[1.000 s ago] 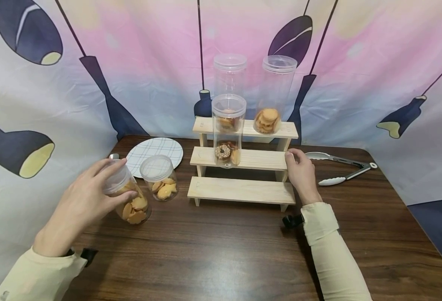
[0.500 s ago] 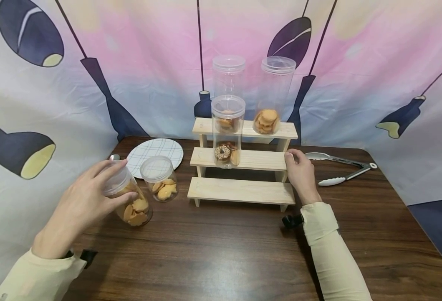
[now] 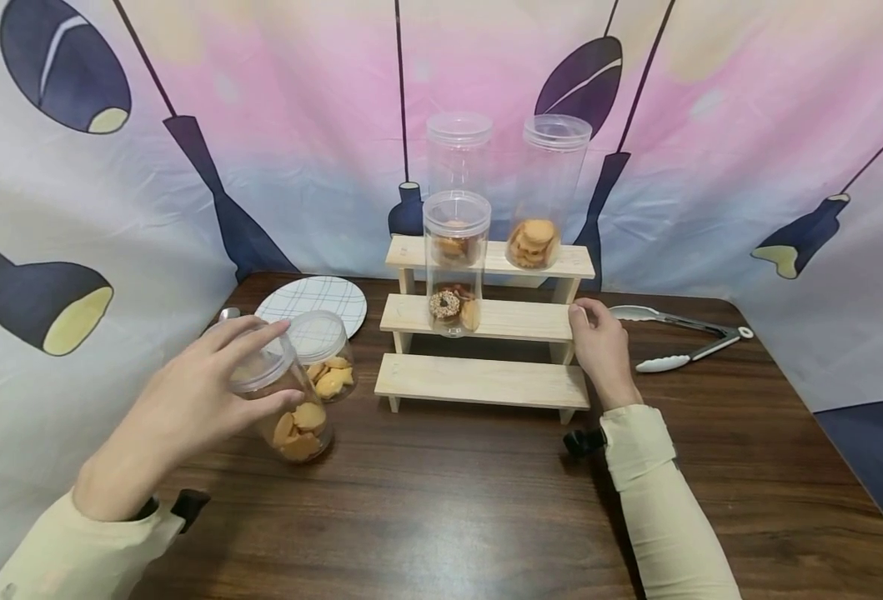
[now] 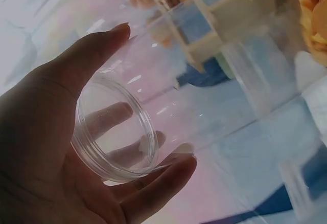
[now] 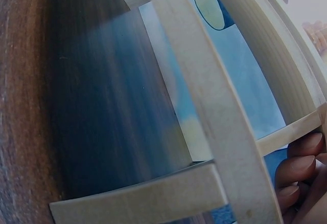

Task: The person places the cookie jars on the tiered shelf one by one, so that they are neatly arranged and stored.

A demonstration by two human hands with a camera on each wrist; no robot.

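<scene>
With the left hand (image 3: pixel 201 396), fingers and thumb clamped round the lidded end, holds a clear cookie jar (image 3: pixel 302 429) tilted at lower left of the head view; cannot tell whether its base touches the table (image 3: pixel 441 517). With the right hand (image 3: pixel 600 346), right of centre, pinches the right end of the middle step of a three-tier wooden stand (image 3: pixel 479 379). Has a shorter jar (image 3: pixel 336 362) just behind the gripped one, and beyond it a white checked plate (image 3: pixel 347 300). Faces three tall jars (image 3: pixel 551 192) on the upper steps, with spread tongs (image 3: pixel 666 363) at right.
</scene>
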